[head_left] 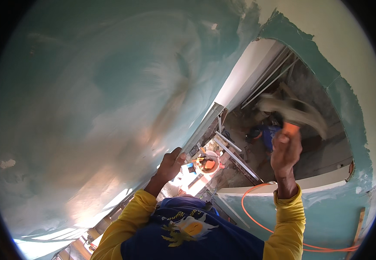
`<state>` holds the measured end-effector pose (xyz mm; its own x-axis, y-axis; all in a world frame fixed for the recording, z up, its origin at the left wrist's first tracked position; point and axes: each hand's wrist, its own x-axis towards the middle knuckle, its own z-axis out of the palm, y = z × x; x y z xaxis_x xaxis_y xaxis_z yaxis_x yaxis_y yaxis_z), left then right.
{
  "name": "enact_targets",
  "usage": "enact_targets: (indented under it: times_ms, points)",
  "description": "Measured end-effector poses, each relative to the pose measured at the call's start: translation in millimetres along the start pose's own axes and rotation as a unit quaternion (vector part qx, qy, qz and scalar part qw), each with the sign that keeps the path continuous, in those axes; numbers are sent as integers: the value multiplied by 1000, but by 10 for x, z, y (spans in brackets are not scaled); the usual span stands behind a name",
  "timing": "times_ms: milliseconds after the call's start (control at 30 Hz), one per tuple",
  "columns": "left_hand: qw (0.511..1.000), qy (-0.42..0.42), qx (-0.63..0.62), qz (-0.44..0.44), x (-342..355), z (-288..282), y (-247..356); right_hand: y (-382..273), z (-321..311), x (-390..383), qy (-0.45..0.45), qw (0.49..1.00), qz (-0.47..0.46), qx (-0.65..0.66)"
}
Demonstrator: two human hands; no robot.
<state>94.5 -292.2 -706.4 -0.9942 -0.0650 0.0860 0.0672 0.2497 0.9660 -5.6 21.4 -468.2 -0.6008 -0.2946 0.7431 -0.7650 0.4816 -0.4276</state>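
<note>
My right hand [286,151] is wrapped round the orange handle of a hammer [290,128], raised in front of the wall opening. Motion smears the hammer's grey head. To the left, my left hand [170,165] has its fingers curled at the lower end of a long grey metal strip [201,128]. This strip runs up along the edge of the large green-and-white patched wall surface [123,86]. What lies inside the left fingers is mostly hidden.
Through the opening a person in blue [269,135] shows below. A round bucket [207,164] with an orange item in it stands far down, near pale metal lengths [237,159]. An orange hose [245,208] loops beside my right forearm. The opening has a rough green rim [343,93].
</note>
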Motion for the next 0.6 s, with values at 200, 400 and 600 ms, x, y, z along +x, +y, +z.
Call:
enact_targets:
  times_ms: [200, 400, 600]
  points:
    - [998, 17, -65, -3, -34, -39, -47, -195, 122, 344, -86, 994, 59, -19]
    - [997, 14, -76, -14, 9, -52, 57, -247, 125, 519, -143, 968, -167, -122]
    - [997, 22, -78, -11, -137, -66, 56, -276, 90, 612, -79, 996, -3, 26]
